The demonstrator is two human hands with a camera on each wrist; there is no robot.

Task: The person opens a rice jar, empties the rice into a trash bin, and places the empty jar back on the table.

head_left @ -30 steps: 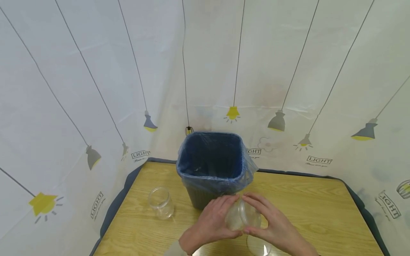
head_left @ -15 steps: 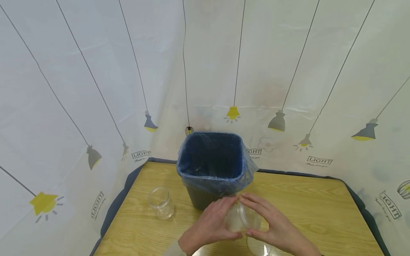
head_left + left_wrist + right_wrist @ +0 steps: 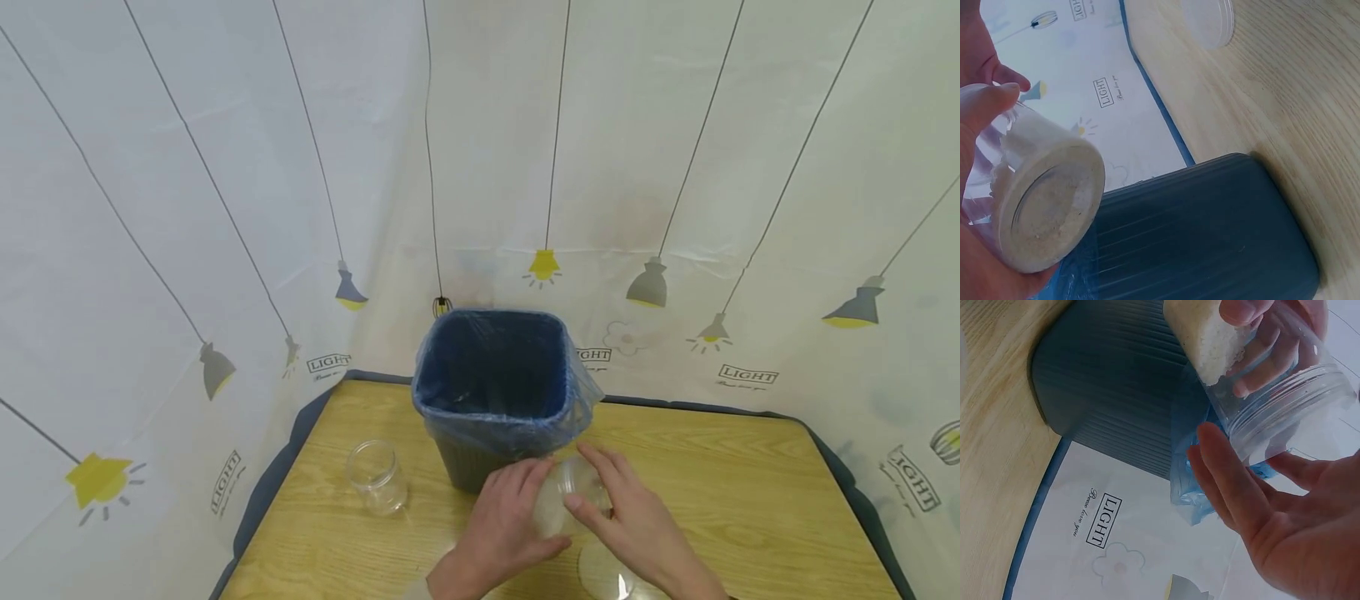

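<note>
My left hand [image 3: 501, 527] grips a clear screw-top jar [image 3: 1054, 206], tilted on its side with its base towards the left wrist camera. White, grainy stuff [image 3: 1207, 344] fills the base end of it. By the threaded mouth end, my right hand [image 3: 641, 527] has its fingers spread and fairly straight; whether they touch the rim I cannot tell. A clear round lid [image 3: 604, 573] lies flat on the table below the hands. Left of them stands a second clear jar [image 3: 377, 477], upright and without a lid.
Just beyond the hands stands a dark ribbed bin [image 3: 472, 467], lined with a blue plastic bag [image 3: 581, 417]. The wooden table [image 3: 720, 500] backs onto a white curtain [image 3: 487, 167] printed with lamps.
My right hand's thumb and fingers, earlier round the jar's mouth end, have shifted up and loosened. The left hand and its jar have turned slightly. Lid, second jar and bin are unmoved.
</note>
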